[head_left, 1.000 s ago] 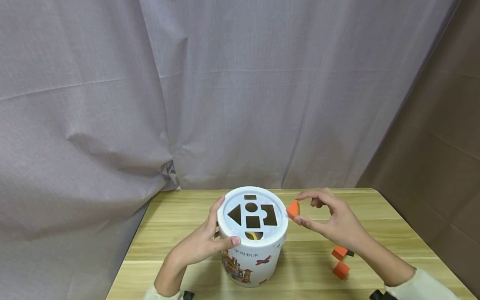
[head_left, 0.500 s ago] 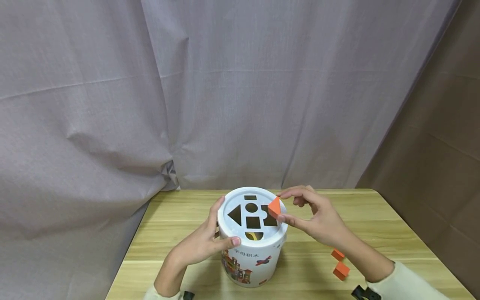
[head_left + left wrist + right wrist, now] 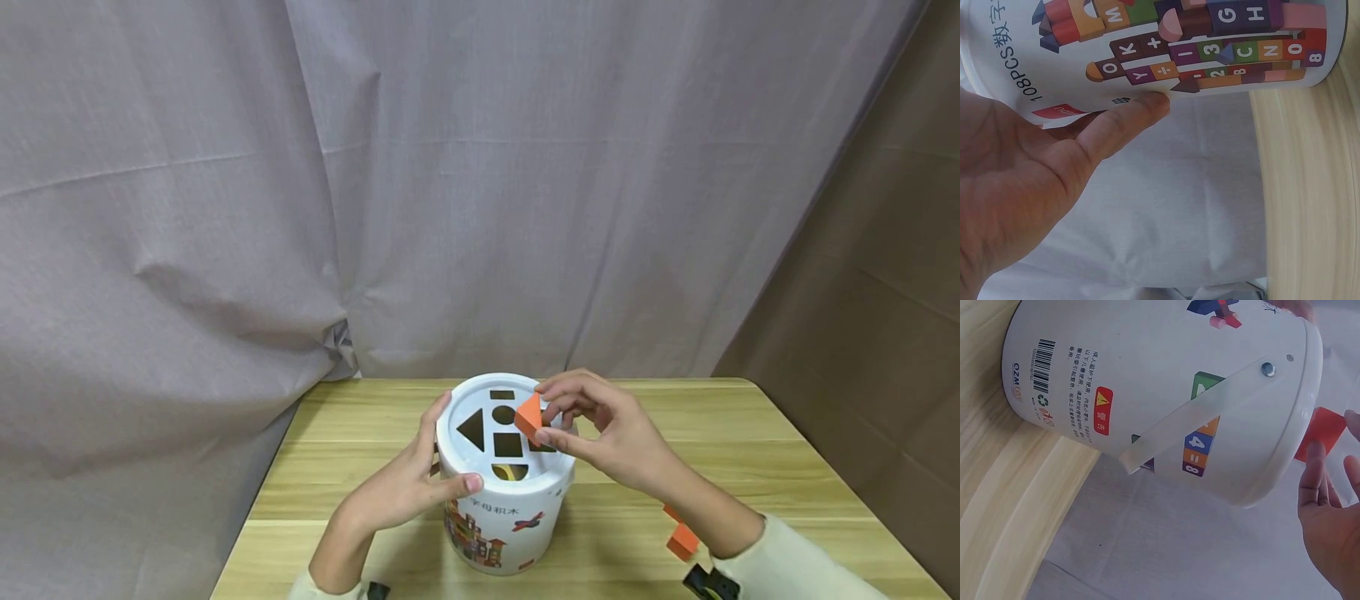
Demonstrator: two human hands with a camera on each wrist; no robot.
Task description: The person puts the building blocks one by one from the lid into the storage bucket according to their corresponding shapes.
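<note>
A white shape-sorter bucket (image 3: 502, 508) stands on the wooden table (image 3: 345, 433); its lid (image 3: 459, 450) has triangle, circle, square and other cut-outs. My left hand (image 3: 420, 483) grips the bucket's left side, thumb on the lid rim. In the left wrist view the left hand (image 3: 1054, 169) lies against the printed bucket wall (image 3: 1166, 44). My right hand (image 3: 592, 429) pinches an orange triangular block (image 3: 528, 417) over the lid's right part. The right wrist view shows the bucket (image 3: 1147, 381) with its white handle, the orange block (image 3: 1322, 431) past the rim, and the right hand's fingertips (image 3: 1319, 481).
Two small orange blocks (image 3: 681, 540) lie on the table at the right, partly behind my right forearm. A grey curtain (image 3: 375, 183) hangs behind the table; a brown wall (image 3: 862, 292) is at the right. The table's left edge drops off beside the bucket.
My right hand has carried the orange block leftward, from beside the bucket's right rim to over the lid. The left hand has kept its hold on the bucket.
</note>
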